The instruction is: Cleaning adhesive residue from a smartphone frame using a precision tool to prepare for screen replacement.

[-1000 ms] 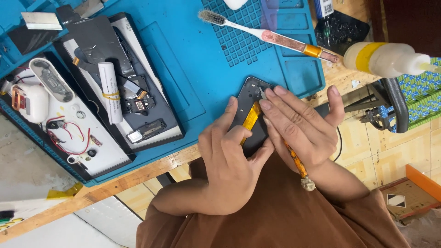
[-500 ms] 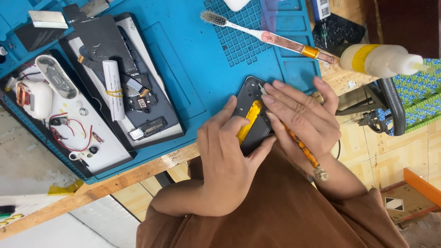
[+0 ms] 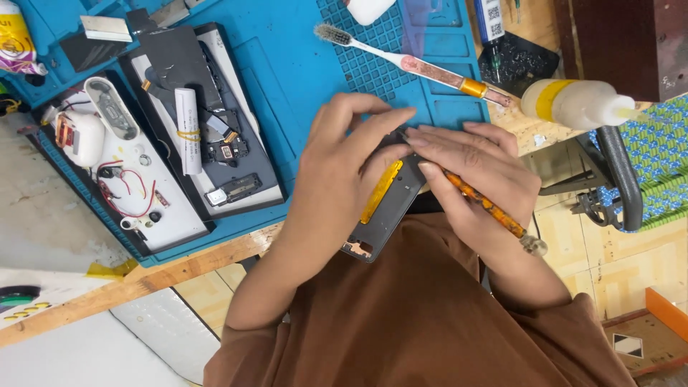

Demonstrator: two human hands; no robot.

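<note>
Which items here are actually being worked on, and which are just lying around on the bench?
In hand:
left hand gripping the dark phone frame
right hand holding the orange-handled tool against it

Lying about:
toothbrush
white squeeze bottle
opened phone on the blue mat
white earbud case parts

Wooden bench under blue mat.
On mat: toothbrush, two trays of phone parts. On bare wood: white squeeze bottle, lying sideways near the edge.

We see a toothbrush lying on our blue mat. A white squeeze bottle lies beside it.
</note>
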